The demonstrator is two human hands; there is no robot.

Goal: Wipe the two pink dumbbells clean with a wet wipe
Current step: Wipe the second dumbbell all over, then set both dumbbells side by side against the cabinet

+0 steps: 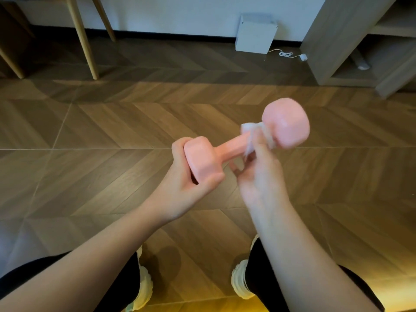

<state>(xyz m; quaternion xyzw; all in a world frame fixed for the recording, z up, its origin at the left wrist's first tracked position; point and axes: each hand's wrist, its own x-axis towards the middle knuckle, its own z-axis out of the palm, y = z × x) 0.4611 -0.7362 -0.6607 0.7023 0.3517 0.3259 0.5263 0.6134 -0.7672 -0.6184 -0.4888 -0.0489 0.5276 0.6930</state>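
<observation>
One pink dumbbell (229,146) is held in the air above the wooden floor, tilted with its far head up to the right. My left hand (186,188) grips its near head, fingers curled round it. My right hand (258,176) holds a white wet wipe (252,134) wrapped round the handle just below the far head. The right hand is blurred by motion. No second dumbbell is in view.
A herringbone wood floor (112,131) spreads below. Wooden chair legs (83,37) stand at the back left. A white box (256,33) with a cable sits by the wall, and a wooden shelf unit (360,41) is at the back right. My feet in white shoes (240,280) are below.
</observation>
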